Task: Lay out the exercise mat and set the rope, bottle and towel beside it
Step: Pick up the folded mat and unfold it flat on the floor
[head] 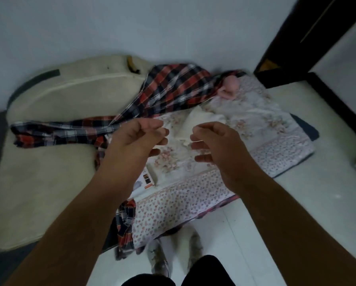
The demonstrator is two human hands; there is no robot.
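Floral mat [245, 129] lies flat on the floor [296, 203]; white towel [193, 122] sits mid-mat. Our left hand [131, 139] and right hand [216, 141] hover, fingers curled, empty. Rope, bottle unseen.

Single head view looks steeply down, close over both arms, toward floor bedding [245, 124]

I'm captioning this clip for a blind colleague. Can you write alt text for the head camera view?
Two bare hands, left hand and right hand, reach out, fingers curled and empty, above a white cloth on a floral quilt spread on the pale floor. A red plaid cloth drapes over a cream mattress to the left.
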